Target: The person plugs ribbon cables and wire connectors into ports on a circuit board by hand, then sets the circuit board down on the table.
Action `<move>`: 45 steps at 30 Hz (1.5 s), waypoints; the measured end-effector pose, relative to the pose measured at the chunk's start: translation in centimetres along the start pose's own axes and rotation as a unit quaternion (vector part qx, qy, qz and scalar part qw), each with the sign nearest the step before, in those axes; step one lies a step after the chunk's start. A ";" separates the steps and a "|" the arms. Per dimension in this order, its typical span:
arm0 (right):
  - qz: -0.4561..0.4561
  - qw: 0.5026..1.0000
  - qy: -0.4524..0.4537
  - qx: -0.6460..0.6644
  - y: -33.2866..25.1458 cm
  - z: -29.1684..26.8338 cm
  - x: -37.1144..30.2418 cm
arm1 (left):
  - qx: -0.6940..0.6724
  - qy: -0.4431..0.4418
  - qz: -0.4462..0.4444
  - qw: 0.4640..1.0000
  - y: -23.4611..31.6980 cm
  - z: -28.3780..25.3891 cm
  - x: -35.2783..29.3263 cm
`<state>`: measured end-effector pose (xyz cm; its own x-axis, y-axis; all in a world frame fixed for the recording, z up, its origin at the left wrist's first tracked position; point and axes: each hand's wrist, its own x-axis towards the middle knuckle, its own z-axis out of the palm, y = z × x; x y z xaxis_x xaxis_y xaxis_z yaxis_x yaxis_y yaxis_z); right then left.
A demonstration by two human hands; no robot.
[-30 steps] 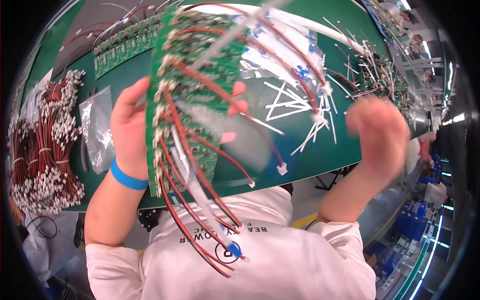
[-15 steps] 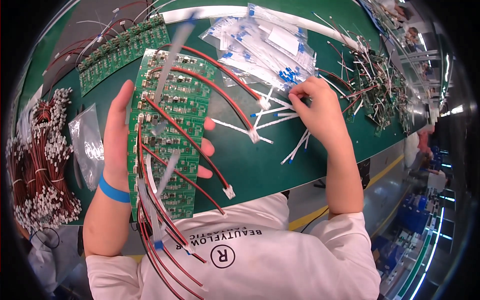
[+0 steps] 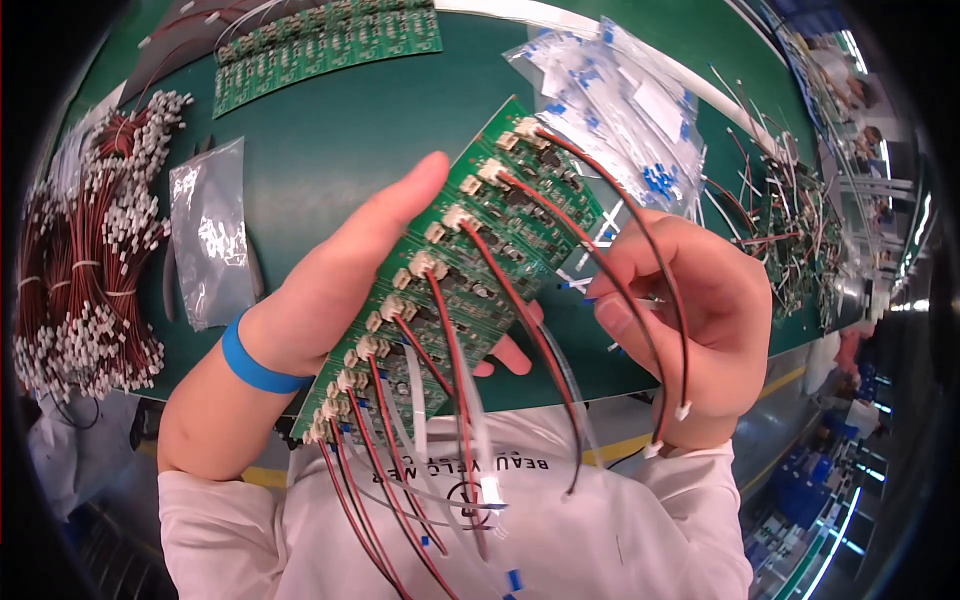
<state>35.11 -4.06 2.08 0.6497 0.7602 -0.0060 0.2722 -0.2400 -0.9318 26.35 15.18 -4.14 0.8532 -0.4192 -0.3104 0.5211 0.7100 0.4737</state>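
Observation:
My left hand (image 3: 340,275) grips a long green circuit board panel (image 3: 530,242) by its left edge, thumb in front and fingertips showing past the far side. The panel is tilted, its top leaning right. Red-and-black wires (image 3: 500,275) run from white sockets along its left side and dangle. Pale flat ribbon cables (image 3: 417,385) also hang from the lower part. Beside the panel's right edge, my right hand (image 3: 725,310) pinches a white ribbon cable with a blue end (image 3: 590,299), mostly hidden by the fingers. Two wires cross in front of that hand.
Bundled wires with white connectors (image 3: 100,280) lie at left, next to a clear plastic bag (image 3: 212,240). Another board panel (image 3: 320,60) sits at the far edge. Bags of blue-ended ribbon cables (image 3: 610,90) lie at far right, with a heap of wired boards (image 3: 790,240) beyond.
The panel has swung rightward and tilted, its socketed edge now facing up. My right hand has moved from the loose ribbon cables down to the panel's right edge, bringing one cable.

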 end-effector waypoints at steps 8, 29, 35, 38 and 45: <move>-0.233 0.954 0.042 -0.183 2.2 1.8 1.5 | 0.010 0.030 0.051 0.998 -0.5 0.6 0.0; -0.292 0.928 0.044 -0.225 4.2 2.2 1.7 | 0.080 0.010 0.071 0.994 -0.9 -0.4 -0.2; -0.269 0.942 0.103 -0.175 4.1 3.0 1.0 | 0.073 0.053 0.068 0.994 -1.8 0.7 -0.2; -0.217 0.956 0.107 -0.168 3.5 3.1 0.5 | 0.110 0.083 0.068 0.988 -1.9 0.8 -0.1; -0.262 0.938 0.118 -0.195 4.0 3.4 0.9 | 0.132 0.062 0.068 0.987 -1.5 0.5 -0.5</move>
<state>34.34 -2.27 -2.95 0.4811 0.6917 0.5386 0.8066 -0.1086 -0.5810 25.14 14.05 -4.33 0.9147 -0.2469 -0.3199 0.4040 0.5755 0.7110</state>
